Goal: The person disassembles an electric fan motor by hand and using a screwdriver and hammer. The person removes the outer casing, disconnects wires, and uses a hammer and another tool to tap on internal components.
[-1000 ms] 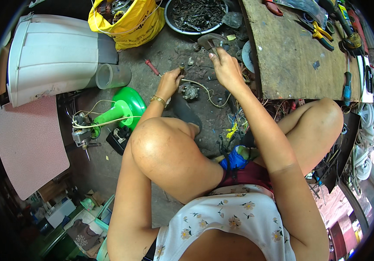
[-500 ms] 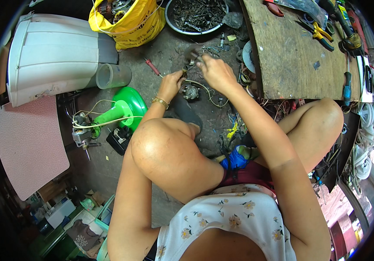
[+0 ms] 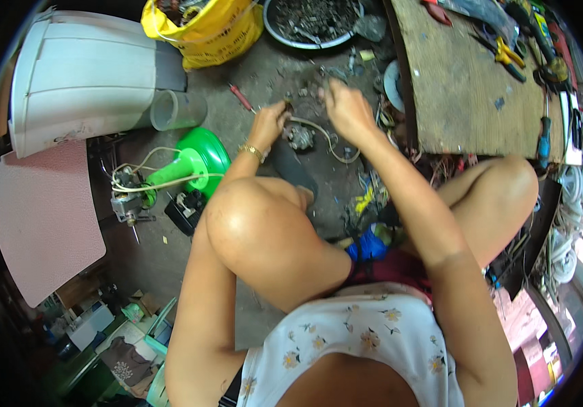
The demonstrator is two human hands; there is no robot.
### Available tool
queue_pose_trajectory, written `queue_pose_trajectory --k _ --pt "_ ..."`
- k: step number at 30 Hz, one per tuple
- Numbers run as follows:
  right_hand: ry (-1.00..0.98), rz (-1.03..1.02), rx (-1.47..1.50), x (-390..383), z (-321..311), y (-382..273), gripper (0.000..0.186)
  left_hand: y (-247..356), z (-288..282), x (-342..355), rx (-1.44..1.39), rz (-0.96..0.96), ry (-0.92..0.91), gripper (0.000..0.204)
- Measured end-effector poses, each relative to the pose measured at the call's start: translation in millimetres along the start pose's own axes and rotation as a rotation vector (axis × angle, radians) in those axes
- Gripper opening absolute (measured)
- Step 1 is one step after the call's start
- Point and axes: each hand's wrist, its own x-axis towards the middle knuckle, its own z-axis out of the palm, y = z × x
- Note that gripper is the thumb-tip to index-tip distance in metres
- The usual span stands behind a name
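Low over the floor, my left hand (image 3: 269,125) pinches a small brass-coloured metal part (image 3: 288,106) upright between its fingertips. To its right, my right hand (image 3: 348,112) is curled, its fingers smeared by motion. Whatever it grips is too blurred to name. Just below the hands, a small round metal motor part (image 3: 299,137) lies on the floor. A pale cable (image 3: 330,141) curves past it toward my right forearm. Beyond my left hand is a thin tool with a red handle (image 3: 240,97).
Left of my knee lie a green fan stand (image 3: 200,163) and a fan motor (image 3: 127,198) with a cord. A yellow sack (image 3: 217,34) and a basin of screws (image 3: 312,45) stand at the back. A wooden bench (image 3: 468,102) bears pliers (image 3: 505,57) and a blue-handled screwdriver (image 3: 544,141).
My right hand has moved a little right, away from the left hand, with its blurred tool. My left hand keeps its pinch on the small part. The whole view has shifted slightly.
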Motion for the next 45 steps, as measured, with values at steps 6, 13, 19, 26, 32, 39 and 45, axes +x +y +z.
queue_pose_trajectory --k 6,13,19,26,32,39,45 --pt "0.048 -0.018 0.11 2 -42 -18 0.032 0 6 -16 -0.009 -0.119 0.041 0.018" --pt "0.026 0.01 0.086 -5 -30 -4 0.033 15 3 -14 0.009 -0.114 0.034 0.014" --pt "0.004 -0.004 0.082 -5 -20 -1 0.032 12 2 -16 0.018 -0.126 0.007 0.014" --pt "-0.033 0.011 0.054 -8 -12 -1 0.031 15 3 -17 0.006 -0.099 0.006 0.013" --pt "-0.143 0.015 -0.022 -5 -6 -7 0.032 10 6 -18 0.019 -0.059 0.041 0.015" --pt "-0.228 -0.067 -0.174 15 -17 -27 0.034 11 8 -14 0.0 -0.047 0.035 0.013" --pt "0.531 -0.419 0.253 25 -56 -73 0.032 3 6 -23 0.017 -0.102 0.005 0.014"
